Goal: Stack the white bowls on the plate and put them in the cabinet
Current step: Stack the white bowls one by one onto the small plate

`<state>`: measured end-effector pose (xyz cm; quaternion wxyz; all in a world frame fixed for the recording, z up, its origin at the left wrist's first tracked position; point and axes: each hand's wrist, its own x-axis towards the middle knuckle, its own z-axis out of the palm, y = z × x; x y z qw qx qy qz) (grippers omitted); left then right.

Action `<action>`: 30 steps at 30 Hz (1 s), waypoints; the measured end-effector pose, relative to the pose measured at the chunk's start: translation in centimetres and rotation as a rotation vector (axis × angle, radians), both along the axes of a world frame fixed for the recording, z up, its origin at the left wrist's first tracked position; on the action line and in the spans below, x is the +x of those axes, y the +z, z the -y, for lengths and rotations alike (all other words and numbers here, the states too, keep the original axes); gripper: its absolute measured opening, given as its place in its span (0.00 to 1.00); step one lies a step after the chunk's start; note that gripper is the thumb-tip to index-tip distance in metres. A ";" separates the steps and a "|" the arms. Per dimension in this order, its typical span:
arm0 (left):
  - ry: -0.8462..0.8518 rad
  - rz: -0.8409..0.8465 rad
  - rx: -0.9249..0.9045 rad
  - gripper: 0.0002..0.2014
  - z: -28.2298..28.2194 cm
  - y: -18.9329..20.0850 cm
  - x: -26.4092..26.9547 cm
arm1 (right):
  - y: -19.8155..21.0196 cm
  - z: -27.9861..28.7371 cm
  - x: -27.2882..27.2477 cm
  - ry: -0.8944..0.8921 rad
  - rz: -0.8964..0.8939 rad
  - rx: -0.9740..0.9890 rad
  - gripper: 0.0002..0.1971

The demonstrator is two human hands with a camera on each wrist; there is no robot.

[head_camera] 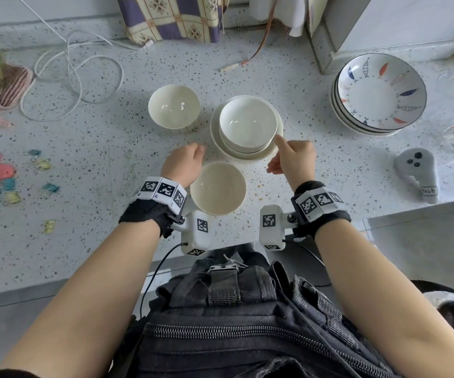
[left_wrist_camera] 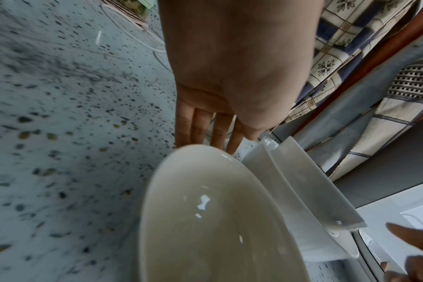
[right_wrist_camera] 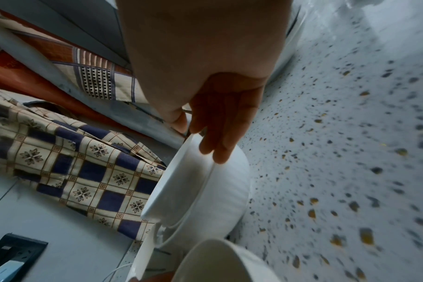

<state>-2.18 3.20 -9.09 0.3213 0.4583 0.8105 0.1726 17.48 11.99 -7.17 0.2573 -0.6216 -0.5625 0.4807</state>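
Right hand (head_camera: 292, 158) loosely curled, forefinger touching stacked bowls (head_camera: 247, 126) on plate (head_camera: 271, 152) mid-desk (head_camera: 111, 236); left hand (head_camera: 185, 163) relaxed, grasping nothing, beside near bowl (head_camera: 217, 188); third bowl (head_camera: 174, 106) apart behind.

No legible text, brand or number appears in any view. The grey plush toy (head_camera: 417, 174) carries a small sewn label, too blurred to read; the wrist bands show only square coded markers.

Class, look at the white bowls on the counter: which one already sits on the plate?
The bowl right of centre, stacked on the plate. The far-left bowl and the near bowl stand directly on the counter.
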 end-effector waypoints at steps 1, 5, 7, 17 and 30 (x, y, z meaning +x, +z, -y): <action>0.003 0.002 0.005 0.21 0.5 -0.1 -0.1 | -0.3 0.6 0.0 0.007 -0.003 -0.030 0.22; 0.005 -0.010 0.006 0.23 1.9 -0.1 -0.4 | -0.7 2.6 -0.1 0.191 0.021 -0.289 0.15; 0.008 -0.002 0.008 0.23 2.4 0.0 -0.5 | -0.8 3.6 -0.4 0.318 0.094 -0.401 0.13; 0.050 0.106 0.018 0.23 3.5 1.0 -1.4 | -0.3 5.9 -2.0 0.377 0.216 -0.415 0.08; 0.120 0.253 0.082 0.21 1.5 2.9 -2.3 | 6.0 2.6 -1.9 0.204 -0.037 -0.155 0.09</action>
